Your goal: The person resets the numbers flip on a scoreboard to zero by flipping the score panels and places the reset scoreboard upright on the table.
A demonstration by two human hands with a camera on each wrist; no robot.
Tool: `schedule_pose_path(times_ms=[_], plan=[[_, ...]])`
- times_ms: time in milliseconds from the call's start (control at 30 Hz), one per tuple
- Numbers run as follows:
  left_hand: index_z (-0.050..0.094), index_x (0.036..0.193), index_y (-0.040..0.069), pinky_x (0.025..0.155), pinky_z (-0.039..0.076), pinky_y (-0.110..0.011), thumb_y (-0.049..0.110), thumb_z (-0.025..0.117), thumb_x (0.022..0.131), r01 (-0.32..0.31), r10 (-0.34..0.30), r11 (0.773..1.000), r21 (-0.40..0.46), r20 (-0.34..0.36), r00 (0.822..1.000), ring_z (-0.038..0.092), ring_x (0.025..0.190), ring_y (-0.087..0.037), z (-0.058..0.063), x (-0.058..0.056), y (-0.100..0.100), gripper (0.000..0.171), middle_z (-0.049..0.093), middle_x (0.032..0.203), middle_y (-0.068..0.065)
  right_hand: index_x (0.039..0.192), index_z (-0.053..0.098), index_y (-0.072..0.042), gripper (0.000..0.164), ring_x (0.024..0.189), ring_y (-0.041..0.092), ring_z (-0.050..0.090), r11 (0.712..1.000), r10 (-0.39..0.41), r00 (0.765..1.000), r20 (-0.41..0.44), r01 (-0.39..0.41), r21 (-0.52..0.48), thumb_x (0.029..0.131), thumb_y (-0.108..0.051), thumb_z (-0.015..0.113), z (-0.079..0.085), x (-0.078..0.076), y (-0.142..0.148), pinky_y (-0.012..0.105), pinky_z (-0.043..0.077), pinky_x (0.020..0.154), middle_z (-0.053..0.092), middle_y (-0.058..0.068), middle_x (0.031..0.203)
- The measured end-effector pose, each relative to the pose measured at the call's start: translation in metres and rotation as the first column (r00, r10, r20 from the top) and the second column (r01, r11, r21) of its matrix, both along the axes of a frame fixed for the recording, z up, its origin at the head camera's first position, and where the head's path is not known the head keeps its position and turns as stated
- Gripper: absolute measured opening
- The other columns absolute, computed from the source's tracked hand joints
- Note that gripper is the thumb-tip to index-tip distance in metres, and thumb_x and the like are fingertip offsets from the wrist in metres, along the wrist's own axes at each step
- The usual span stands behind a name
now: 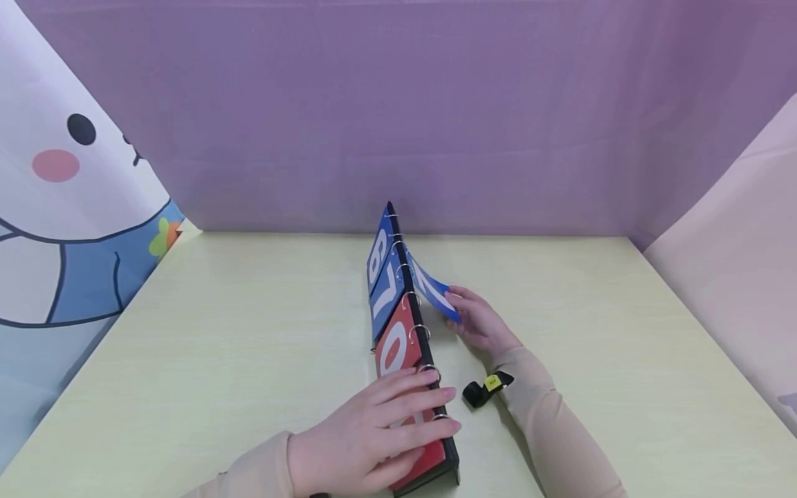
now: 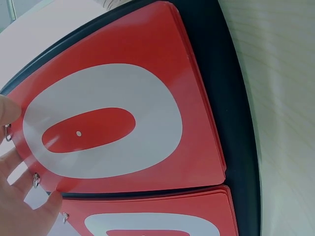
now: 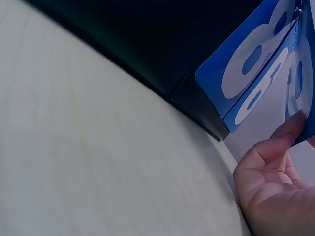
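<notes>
A tabletop flip scoreboard [image 1: 426, 346] with a black stand stands end-on, with red and blue number cards hung on metal rings. My left hand [image 1: 373, 432] rests across its near end, fingers stretched over the top edge by the rings, covering part of a red card. A red card with a white 0 [image 2: 103, 172] faces the left wrist camera. On the far right side, my right hand [image 1: 482, 321] pinches the lower edge of a blue number card [image 1: 429, 283], which swings out from the stand. More blue cards [image 3: 241, 73] hang behind it in the right wrist view.
A small black item with a yellow label [image 1: 492, 382] is beside the right wrist. The pale tabletop [image 1: 261, 332] ends at a purple backdrop [image 1: 498, 117]. A cartoon-printed cloth [image 1: 81, 207] hangs at the left, a pale cloth [image 1: 741, 263] at the right.
</notes>
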State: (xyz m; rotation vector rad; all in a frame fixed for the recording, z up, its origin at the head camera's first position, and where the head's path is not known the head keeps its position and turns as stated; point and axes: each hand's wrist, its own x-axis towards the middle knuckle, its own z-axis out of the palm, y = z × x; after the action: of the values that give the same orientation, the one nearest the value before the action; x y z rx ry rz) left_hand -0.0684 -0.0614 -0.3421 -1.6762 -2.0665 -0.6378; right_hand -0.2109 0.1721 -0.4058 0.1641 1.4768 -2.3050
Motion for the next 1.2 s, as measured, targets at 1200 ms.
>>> schedule_pose_path(times_ms=[1200], plan=[[0.045, 0.139, 0.018, 0.109, 0.033, -0.037, 0.023, 0.055, 0.090, -0.004, 0.009, 0.999, -0.052, 0.086, 0.996, 0.034, 0.137, -0.020, 0.001, 0.003, -0.002, 0.050, 0.041, 0.146, -0.003, 0.113, 0.059, -0.018, 0.027, 0.071, 0.005, 0.061, 0.997, -0.070, 0.915, -0.397, 0.052, -0.054, 0.102, -0.021, 0.035, 0.064, 0.009, 0.046, 0.018, 0.047, 0.065, 0.067, -0.006, 0.090]])
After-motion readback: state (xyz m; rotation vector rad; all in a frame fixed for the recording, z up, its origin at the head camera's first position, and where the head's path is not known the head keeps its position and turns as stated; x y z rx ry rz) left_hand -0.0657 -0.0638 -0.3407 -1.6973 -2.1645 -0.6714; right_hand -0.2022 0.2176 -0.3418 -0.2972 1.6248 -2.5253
